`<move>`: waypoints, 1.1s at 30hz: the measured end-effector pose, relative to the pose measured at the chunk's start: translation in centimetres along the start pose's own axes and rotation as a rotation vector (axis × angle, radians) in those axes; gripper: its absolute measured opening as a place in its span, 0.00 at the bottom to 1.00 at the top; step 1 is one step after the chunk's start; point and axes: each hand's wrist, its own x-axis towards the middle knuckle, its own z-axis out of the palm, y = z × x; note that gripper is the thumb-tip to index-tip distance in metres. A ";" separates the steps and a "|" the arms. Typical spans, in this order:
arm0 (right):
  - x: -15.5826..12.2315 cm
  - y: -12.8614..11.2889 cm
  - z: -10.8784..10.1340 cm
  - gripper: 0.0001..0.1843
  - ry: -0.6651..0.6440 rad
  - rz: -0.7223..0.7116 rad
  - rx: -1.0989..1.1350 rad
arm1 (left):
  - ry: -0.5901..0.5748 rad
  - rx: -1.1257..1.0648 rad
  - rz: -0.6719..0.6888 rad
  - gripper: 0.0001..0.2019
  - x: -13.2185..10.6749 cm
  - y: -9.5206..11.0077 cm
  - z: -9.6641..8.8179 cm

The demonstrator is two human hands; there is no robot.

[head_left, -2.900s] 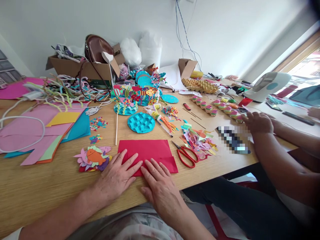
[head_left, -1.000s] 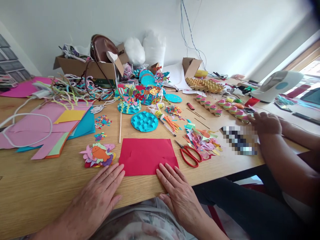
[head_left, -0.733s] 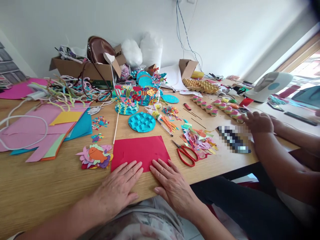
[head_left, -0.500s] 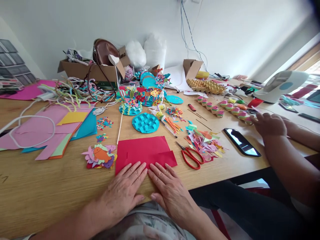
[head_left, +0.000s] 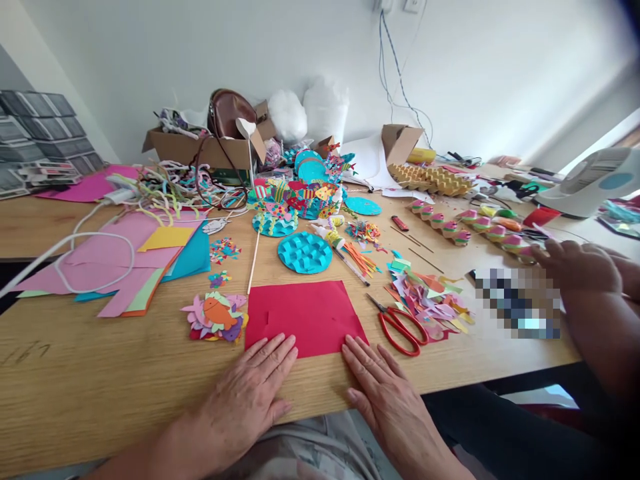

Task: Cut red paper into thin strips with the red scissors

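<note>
A red sheet of paper (head_left: 305, 313) lies flat on the wooden table in front of me, with a small slit or crease mark near its left side. My left hand (head_left: 257, 373) rests flat with stretched fingers on its lower left corner. On the lower right corner lie the fingertips of my right hand (head_left: 383, 380), also flat and spread. Red-handled scissors (head_left: 400, 327) lie half spread just right of the sheet. Left of it is a pile of paper fish cutouts (head_left: 217, 317). Behind the sheet sits a blue scalloped paper disc (head_left: 305, 252).
Paper scraps (head_left: 430, 297) lie beyond the scissors. Coloured sheets (head_left: 110, 260) and a white cord (head_left: 133, 250) cover the left side. A decorated fish craft (head_left: 295, 197) stands behind. At right, another person's hand (head_left: 583, 267) is near a pixelated phone (head_left: 520, 303).
My right hand has slid right across the red paper, away from my left hand. A raised flap at the sheet's right now lies flat. The view has shifted slightly left.
</note>
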 end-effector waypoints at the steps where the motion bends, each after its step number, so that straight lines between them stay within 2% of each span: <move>1: -0.1 0.1 0.1 0.26 0.019 -0.001 0.000 | 0.013 0.012 -0.005 0.27 -0.4 -0.2 0.0; 9: -0.4 0.5 0.8 0.25 0.102 0.015 -0.081 | 0.118 0.112 -0.055 0.28 -3.6 -1.4 0.1; 12: -0.7 0.9 1.4 0.26 0.153 0.046 -0.094 | 0.162 0.103 -0.090 0.28 -4.3 -1.5 0.2; 16: -0.9 1.0 1.5 0.26 0.159 0.059 -0.114 | 0.207 0.112 -0.132 0.28 -4.9 -1.6 0.4; 20: -0.8 0.8 1.3 0.29 0.190 0.065 -0.170 | 0.196 0.118 -0.084 0.31 -5.4 -2.0 0.3; 24: -0.9 0.9 1.5 0.26 0.195 0.095 -0.124 | 0.186 0.081 -0.088 0.32 -6.0 -2.3 0.1; 29: -1.0 1.0 1.8 0.26 0.199 0.108 -0.079 | 0.184 0.060 -0.106 0.31 -6.5 -2.5 0.2; 33: -1.3 1.3 0.9 0.27 0.168 0.113 -0.074 | 0.186 0.069 -0.073 0.28 -6.5 -2.9 -0.5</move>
